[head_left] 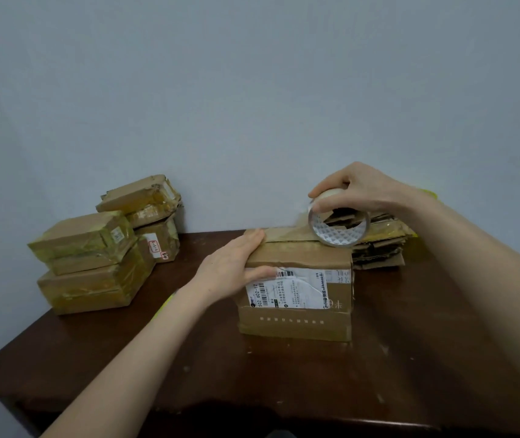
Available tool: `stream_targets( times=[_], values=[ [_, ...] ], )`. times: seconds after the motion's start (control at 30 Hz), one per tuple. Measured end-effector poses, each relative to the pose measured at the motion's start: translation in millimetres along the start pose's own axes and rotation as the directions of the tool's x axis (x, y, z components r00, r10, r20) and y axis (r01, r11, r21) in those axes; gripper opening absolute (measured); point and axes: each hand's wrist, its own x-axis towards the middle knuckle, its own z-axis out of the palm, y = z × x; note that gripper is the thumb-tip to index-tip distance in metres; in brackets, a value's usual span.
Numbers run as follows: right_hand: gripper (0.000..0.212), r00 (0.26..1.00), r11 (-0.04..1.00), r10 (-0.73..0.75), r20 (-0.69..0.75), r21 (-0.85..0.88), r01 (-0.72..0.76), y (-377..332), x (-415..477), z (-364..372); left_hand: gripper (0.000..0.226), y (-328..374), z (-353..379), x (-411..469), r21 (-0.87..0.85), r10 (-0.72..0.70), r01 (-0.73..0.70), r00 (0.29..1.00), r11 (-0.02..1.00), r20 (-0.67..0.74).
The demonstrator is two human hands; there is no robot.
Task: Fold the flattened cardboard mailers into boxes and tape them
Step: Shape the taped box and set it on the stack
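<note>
A brown cardboard box with a white shipping label (296,295) is standing folded up near the middle of the dark brown wooden table (410,358).

The left hand (236,263) is lying flat over the box's upper left corner. Its fingers are straight and pressing on the top, and the thumb is running down the front face beside the label.

The right hand (356,188) is gripping a roll of clear packing tape (337,226) from above, with fingers and thumb curled round its rim. The roll is sitting on its edge at the top right rear of the box. A strip of tape seems to be running leftward from the roll along the box top toward the left fingertips, though it is faint.

A stack of flattened brown cardboard mailers (382,248) is lying just behind and to the right of the box, partly hidden by the roll and hand.

A pile of taped brown cardboard boxes (100,248) is sitting at the table's left rear, well apart from the box, against the pale grey wall (252,90).
</note>
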Motion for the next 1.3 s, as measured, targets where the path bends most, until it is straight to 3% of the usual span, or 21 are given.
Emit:
stream_targets(
  times=[0.1, 0.17, 0.27, 0.33, 0.43, 0.6, 0.73, 0.9, 1.17, 1.3],
  values=[
    [0.030, 0.997, 0.995, 0.009, 0.078, -0.097, -0.002, -1, 0, -9, 0.085, -1, -2, 0, 0.008, 0.015, -0.016, 1.000, 1.000, 0.017],
    [0.038, 1.000, 0.995, 0.022, 0.012, -0.102, -0.021, 7, -2, -9, 0.088, 2, -6, 4, 0.094, 0.014, -0.018, 0.999, 0.995, 0.046],
    [0.036, 0.979, 0.968, 0.141, -0.147, 0.229, -0.105, 23, -15, 5, 0.094, 23, -8, 15, 0.296, -0.015, -0.005, 0.998, 0.955, 0.065],
    [0.031, 0.962, 0.917, 0.193, -0.193, 0.384, -0.107, 29, -23, 18, 0.106, 46, -2, 24, 0.329, -0.004, -0.019, 0.998, 0.944, 0.069],
    [0.026, 0.958, 0.894, 0.172, -0.229, 0.445, -0.055, 28, -26, 30, 0.115, 69, 14, 31, 0.273, 0.086, -0.096, 0.995, 0.957, 0.047],
    [0.033, 0.936, 0.828, 0.227, -0.271, 0.559, -0.039, 33, -33, 35, 0.103, 60, 14, 29, 0.247, 0.118, -0.135, 0.990, 0.960, 0.080],
    [0.019, 0.922, 0.889, 0.225, -0.316, 0.453, -0.062, 34, -44, 8, 0.099, 61, 10, 27, 0.241, 0.112, -0.141, 0.985, 0.960, 0.128],
    [0.008, 0.944, 0.929, 0.275, -0.183, 0.304, -0.212, 48, -62, -16, 0.094, 59, 8, 26, 0.249, 0.117, -0.150, 0.983, 0.957, 0.141],
    [0.009, 0.941, 0.918, 0.298, -0.162, 0.319, -0.235, 70, -65, -6, 0.093, 60, 7, 26, 0.228, 0.136, -0.164, 0.982, 0.960, 0.134],
    [0.013, 0.954, 0.924, 0.284, -0.096, 0.292, -0.246, 78, -64, 12, 0.109, 79, 10, 30, 0.242, 0.070, -0.097, 0.990, 0.965, 0.119]
  ],
)
